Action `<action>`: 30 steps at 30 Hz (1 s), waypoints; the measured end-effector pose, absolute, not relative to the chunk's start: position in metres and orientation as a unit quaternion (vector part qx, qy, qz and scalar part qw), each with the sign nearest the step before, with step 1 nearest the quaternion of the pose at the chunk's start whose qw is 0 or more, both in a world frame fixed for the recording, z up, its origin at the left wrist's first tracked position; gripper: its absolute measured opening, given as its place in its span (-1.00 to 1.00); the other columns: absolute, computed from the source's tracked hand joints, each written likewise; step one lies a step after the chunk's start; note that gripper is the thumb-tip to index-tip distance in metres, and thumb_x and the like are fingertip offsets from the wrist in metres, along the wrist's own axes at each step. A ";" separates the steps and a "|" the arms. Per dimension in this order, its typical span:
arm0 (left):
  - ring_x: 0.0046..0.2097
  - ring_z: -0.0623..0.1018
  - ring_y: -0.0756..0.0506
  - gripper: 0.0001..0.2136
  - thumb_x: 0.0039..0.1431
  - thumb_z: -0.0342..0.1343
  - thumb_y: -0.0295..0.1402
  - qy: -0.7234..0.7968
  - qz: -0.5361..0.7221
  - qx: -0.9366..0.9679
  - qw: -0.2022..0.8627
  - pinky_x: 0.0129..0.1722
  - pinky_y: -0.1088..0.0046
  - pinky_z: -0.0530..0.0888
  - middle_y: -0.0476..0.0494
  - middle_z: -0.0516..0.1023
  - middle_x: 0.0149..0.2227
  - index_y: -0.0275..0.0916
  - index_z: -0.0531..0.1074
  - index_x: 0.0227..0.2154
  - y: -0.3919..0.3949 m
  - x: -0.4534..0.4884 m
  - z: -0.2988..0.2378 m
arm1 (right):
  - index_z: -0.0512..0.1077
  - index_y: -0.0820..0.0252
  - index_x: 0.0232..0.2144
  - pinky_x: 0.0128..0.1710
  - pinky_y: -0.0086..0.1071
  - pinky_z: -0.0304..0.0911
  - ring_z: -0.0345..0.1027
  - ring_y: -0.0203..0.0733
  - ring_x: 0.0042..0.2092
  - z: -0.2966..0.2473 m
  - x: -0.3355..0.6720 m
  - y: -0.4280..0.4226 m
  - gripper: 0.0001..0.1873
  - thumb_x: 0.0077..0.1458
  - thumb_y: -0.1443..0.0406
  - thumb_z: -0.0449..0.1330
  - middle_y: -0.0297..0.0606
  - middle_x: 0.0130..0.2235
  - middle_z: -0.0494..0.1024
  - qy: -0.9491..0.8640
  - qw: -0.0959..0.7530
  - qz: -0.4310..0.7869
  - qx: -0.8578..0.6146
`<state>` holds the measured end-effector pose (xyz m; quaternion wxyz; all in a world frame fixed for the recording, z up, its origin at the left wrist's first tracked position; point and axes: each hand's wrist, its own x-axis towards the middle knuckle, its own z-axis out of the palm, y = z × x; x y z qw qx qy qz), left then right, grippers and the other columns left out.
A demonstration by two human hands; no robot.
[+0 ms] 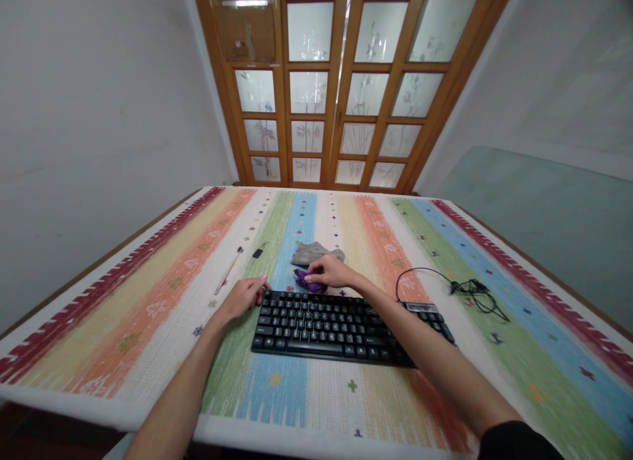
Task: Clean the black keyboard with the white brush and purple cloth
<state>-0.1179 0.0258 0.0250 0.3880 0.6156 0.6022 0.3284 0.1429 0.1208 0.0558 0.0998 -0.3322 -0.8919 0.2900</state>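
Observation:
A black keyboard (316, 325) lies on the striped tablecloth in front of me. At its upper left corner, my left hand (242, 298) has its bent fingers gripping the edge. My right hand (332, 273) is closed on a purple cloth (310, 281), held just behind the keyboard's top row. The right forearm crosses above the keyboard and hides part of its right side. Beyond the purple cloth lies a crumpled grey cloth (316, 252), close to my right hand.
Left of the cloths lie a thin brush (228, 270) with a dark tip and a small tool with a black part (258, 253). A black cable (477, 290) lies bunched on the right. The striped tablecloth (163, 308) covers the table; wooden glass-paned doors (336, 64) stand behind.

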 end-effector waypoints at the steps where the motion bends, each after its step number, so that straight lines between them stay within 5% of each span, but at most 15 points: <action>1: -0.63 0.30 -0.02 -0.39 0.17 -0.14 0.18 0.602 0.328 0.616 0.388 -0.56 0.44 0.25 0.03 0.33 -0.68 -0.30 0.56 -0.39 0.026 -0.118 0.025 | 0.63 0.25 -0.26 -0.33 -0.45 0.14 0.37 -0.25 -0.33 0.057 0.145 0.119 -0.78 0.15 0.24 0.23 -0.29 -0.37 0.61 -0.894 0.093 0.295 -0.323; 8: -0.62 0.31 -0.03 -0.39 0.16 -0.15 0.18 0.603 0.325 0.617 0.388 -0.55 0.43 0.25 0.03 0.34 -0.68 -0.29 0.56 -0.40 0.026 -0.118 0.026 | 0.63 0.21 -0.22 -0.35 -0.44 0.17 0.44 -0.19 -0.32 0.052 0.147 0.108 -0.72 0.05 0.18 0.34 -0.21 -0.29 0.66 -0.915 0.016 0.293 -0.278; 20: -0.62 0.30 -0.02 -0.39 0.17 -0.14 0.18 0.606 0.326 0.614 0.388 -0.55 0.44 0.25 0.03 0.33 -0.68 -0.31 0.56 -0.40 0.026 -0.118 0.025 | 0.62 0.22 -0.32 -0.37 -0.44 0.09 0.36 -0.26 -0.38 0.046 0.142 0.110 -0.89 0.06 0.33 0.31 -0.26 -0.39 0.61 -0.922 0.039 0.245 -0.296; 26: -0.62 0.30 -0.02 -0.40 0.18 -0.14 0.16 0.608 0.326 0.615 0.381 -0.54 0.44 0.26 0.04 0.33 -0.68 -0.30 0.55 -0.40 0.025 -0.117 0.026 | 0.61 0.30 -0.28 -0.31 -0.38 0.10 0.39 -0.16 -0.30 0.050 0.157 0.115 -0.84 0.13 0.33 0.25 -0.11 -0.31 0.62 -0.904 0.093 0.227 -0.351; 30: -0.63 0.30 -0.02 -0.41 0.19 -0.14 0.15 0.607 0.326 0.617 0.380 -0.54 0.44 0.26 0.04 0.33 -0.68 -0.29 0.55 -0.42 0.026 -0.118 0.025 | 0.61 0.27 -0.21 -0.31 -0.42 0.16 0.42 -0.21 -0.30 0.059 0.170 0.110 -0.76 0.21 0.27 0.19 -0.19 -0.28 0.64 -0.901 0.086 0.270 -0.328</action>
